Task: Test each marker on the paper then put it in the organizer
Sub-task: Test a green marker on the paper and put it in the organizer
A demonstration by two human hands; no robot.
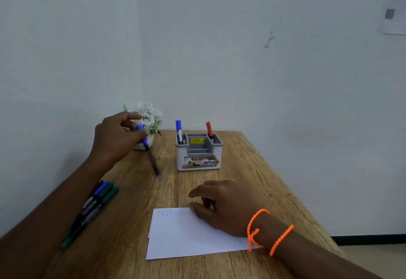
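Purple marker [149, 151] held above worktop [241, 168].
Left hand [116, 138] fingers clamped it, tip down; right hand [222, 206], fingers loosely apart, steadied paper [175, 234].

Matt wood-grain table [241, 168], plastic organizer [198, 153], paper [186, 234].

Bare wooden tabletop [131, 223] lies open between the white paper sheet [182, 234] and the far grey plastic organizer [198, 153]; 2 upright markers occupy its end compartments.
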